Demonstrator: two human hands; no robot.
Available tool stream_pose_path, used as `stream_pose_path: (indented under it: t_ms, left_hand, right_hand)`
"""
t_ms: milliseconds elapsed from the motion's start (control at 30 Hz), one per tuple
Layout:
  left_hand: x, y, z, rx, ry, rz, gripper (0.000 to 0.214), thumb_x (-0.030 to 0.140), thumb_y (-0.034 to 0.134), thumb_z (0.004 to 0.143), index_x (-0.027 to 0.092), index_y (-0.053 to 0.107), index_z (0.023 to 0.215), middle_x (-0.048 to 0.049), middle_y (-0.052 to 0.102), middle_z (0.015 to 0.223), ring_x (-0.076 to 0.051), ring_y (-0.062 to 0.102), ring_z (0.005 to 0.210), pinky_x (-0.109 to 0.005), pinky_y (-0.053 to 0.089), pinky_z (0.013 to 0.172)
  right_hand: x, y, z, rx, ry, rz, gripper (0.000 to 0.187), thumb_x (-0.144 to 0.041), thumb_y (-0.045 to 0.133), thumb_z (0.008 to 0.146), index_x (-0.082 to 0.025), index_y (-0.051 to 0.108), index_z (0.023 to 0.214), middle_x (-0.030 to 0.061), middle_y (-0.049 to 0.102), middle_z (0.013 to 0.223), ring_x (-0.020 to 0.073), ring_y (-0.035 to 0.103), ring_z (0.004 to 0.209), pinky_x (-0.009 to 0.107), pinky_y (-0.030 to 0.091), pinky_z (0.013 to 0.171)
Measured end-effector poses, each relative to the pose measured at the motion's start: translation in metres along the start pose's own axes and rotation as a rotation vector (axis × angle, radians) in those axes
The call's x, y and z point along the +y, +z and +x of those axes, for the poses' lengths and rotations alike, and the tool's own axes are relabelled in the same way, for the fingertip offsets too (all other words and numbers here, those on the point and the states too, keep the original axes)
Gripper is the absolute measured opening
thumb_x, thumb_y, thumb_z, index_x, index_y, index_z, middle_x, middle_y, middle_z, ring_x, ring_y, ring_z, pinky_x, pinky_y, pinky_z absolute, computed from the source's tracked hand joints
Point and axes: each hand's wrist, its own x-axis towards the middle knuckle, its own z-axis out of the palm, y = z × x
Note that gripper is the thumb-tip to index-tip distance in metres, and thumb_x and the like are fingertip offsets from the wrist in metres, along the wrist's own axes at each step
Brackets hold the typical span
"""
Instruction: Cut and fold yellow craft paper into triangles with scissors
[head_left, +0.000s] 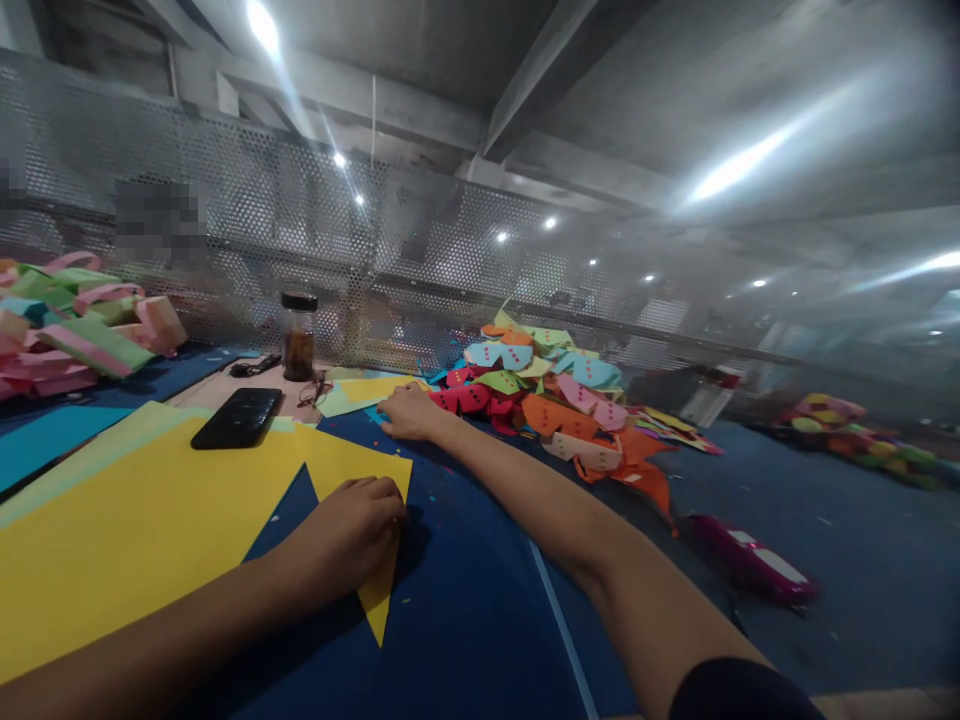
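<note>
My left hand [364, 530] is closed, fingers curled over the right edge of a pointed piece of yellow paper [375, 470] on the blue table. One sharp tip of that paper sticks out below the hand toward me. Farther off, my right arm stretches forward, and my right hand [409, 412] is bent down at the edge of some yellow and light green paper [356, 392]. Its fingertips point at the table; whatever lies under them is hidden. A pile of folded coloured paper pieces with red dots [559, 385] lies to the right of that hand.
Large yellow sheets [142, 530] cover the left side, with a black phone [238, 418] on them. A dark-lidded jar [299, 338] stands behind. Paper loops [82, 325] are heaped far left. A magenta pouch [754, 560] lies right. Perforated metal panels [420, 240] border the back.
</note>
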Motion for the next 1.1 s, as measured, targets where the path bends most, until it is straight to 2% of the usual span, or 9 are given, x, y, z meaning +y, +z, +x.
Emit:
stream_pose_path:
  t_ms: [233, 300, 433, 600, 700, 800, 900, 1000, 1100]
  left_hand:
    - [-0.001, 0.002, -0.001, 0.029, 0.009, -0.033, 0.029, 0.002, 0.047, 0.083, 0.020, 0.069, 0.089, -0.0048, 0.069, 0.092, -0.021, 0.066, 0.088, -0.035, 0.049, 0.080]
    - [0.000, 0.001, -0.001, 0.022, -0.001, -0.013, 0.030, 0.001, 0.047, 0.083, 0.020, 0.069, 0.090, -0.0051, 0.070, 0.093, -0.022, 0.066, 0.088, -0.035, 0.049, 0.080]
    - [0.003, -0.002, 0.000, -0.011, -0.019, 0.037, 0.028, 0.001, 0.047, 0.082, 0.018, 0.068, 0.086, -0.0066, 0.069, 0.090, -0.022, 0.065, 0.084, -0.034, 0.049, 0.077]
    - [0.004, -0.004, -0.001, 0.000, -0.007, 0.012, 0.028, 0.002, 0.047, 0.082, 0.018, 0.068, 0.088, -0.0067, 0.069, 0.092, -0.022, 0.066, 0.087, -0.033, 0.049, 0.078]
    - [0.003, -0.002, -0.001, 0.004, -0.006, 0.015, 0.029, 0.002, 0.046, 0.082, 0.019, 0.068, 0.088, -0.0062, 0.069, 0.091, -0.021, 0.065, 0.086, -0.032, 0.048, 0.076]
    - [0.002, -0.002, -0.001, 0.002, -0.009, 0.006, 0.033, 0.000, 0.046, 0.079, 0.020, 0.069, 0.091, -0.0066, 0.070, 0.093, -0.023, 0.066, 0.088, -0.035, 0.049, 0.079]
    - [0.002, -0.003, 0.000, -0.009, -0.005, 0.003, 0.034, -0.001, 0.047, 0.076, 0.020, 0.069, 0.090, -0.0068, 0.070, 0.094, -0.023, 0.066, 0.089, -0.036, 0.050, 0.081]
    - [0.004, -0.003, 0.000, -0.007, -0.004, 0.017, 0.032, -0.001, 0.045, 0.079, 0.019, 0.069, 0.089, -0.0072, 0.070, 0.094, -0.022, 0.066, 0.088, -0.036, 0.050, 0.080]
    - [0.003, -0.002, 0.000, 0.002, -0.003, 0.035, 0.031, 0.000, 0.044, 0.081, 0.019, 0.069, 0.088, -0.0072, 0.069, 0.092, -0.022, 0.065, 0.085, -0.035, 0.050, 0.078]
  right_hand:
    - [0.011, -0.002, -0.006, -0.045, -0.073, -0.029, 0.035, -0.032, 0.064, 0.086, -0.019, 0.071, 0.118, 0.0141, 0.074, 0.115, 0.0300, 0.065, 0.108, 0.039, 0.043, 0.090]
    - [0.013, -0.002, -0.007, -0.058, -0.108, -0.048, 0.032, -0.025, 0.065, 0.085, -0.018, 0.071, 0.115, 0.0147, 0.074, 0.114, 0.0303, 0.064, 0.109, 0.041, 0.042, 0.093]
    - [0.009, 0.000, -0.006, -0.046, -0.166, -0.084, 0.026, -0.010, 0.055, 0.090, -0.015, 0.071, 0.109, 0.0175, 0.073, 0.111, 0.0306, 0.059, 0.117, 0.046, 0.035, 0.104]
    - [0.005, 0.003, -0.001, -0.024, -0.201, -0.102, 0.027, -0.008, 0.052, 0.091, -0.014, 0.070, 0.110, 0.0165, 0.073, 0.111, 0.0290, 0.056, 0.120, 0.046, 0.031, 0.108]
    - [0.006, 0.003, 0.002, -0.021, -0.186, -0.095, 0.028, -0.010, 0.051, 0.091, -0.015, 0.070, 0.112, 0.0155, 0.074, 0.111, 0.0278, 0.058, 0.119, 0.043, 0.034, 0.106]
    - [0.009, 0.002, 0.002, -0.042, -0.130, -0.069, 0.030, -0.019, 0.057, 0.090, -0.016, 0.071, 0.116, 0.0170, 0.074, 0.112, 0.0295, 0.065, 0.110, 0.041, 0.043, 0.096]
    - [0.013, -0.001, 0.001, -0.067, -0.059, -0.019, 0.043, -0.033, 0.061, 0.088, -0.019, 0.068, 0.128, 0.0162, 0.074, 0.116, 0.0305, 0.069, 0.102, 0.038, 0.048, 0.085]
    - [0.015, -0.002, -0.002, -0.074, -0.017, 0.033, 0.052, -0.037, 0.059, 0.089, -0.022, 0.061, 0.139, 0.0130, 0.073, 0.124, 0.0288, 0.069, 0.109, 0.033, 0.048, 0.085]
    - [0.013, -0.002, -0.004, -0.065, 0.015, 0.060, 0.053, -0.037, 0.058, 0.090, -0.021, 0.061, 0.140, 0.0138, 0.072, 0.124, 0.0294, 0.068, 0.111, 0.033, 0.048, 0.086]
